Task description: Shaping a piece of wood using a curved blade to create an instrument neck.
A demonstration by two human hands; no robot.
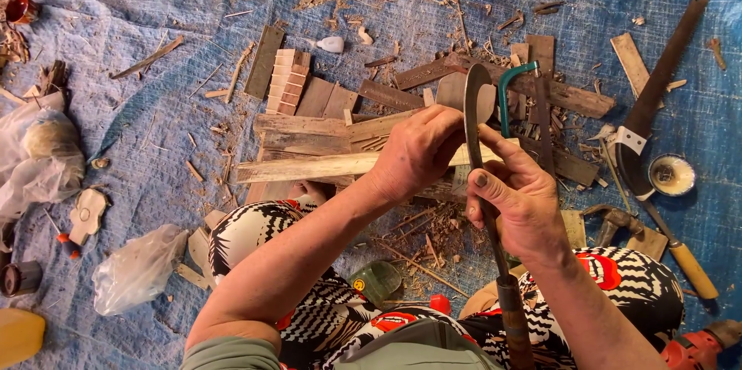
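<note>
Head view: left hand (pixel 417 152) grips plank (pixel 309 167); right hand (pixel 522 204) clasps blade (pixel 473 119). Slip risks cutting left fingers.

- Curved dull grey metal blade (pixel 473 119): matt, worn.
- Pale rough wooden slat (pixel 309 168): unfinished, splintery.
- Blue woven plastic tarpaulin (pixel 139 6): creased, slightly glossy.
</note>
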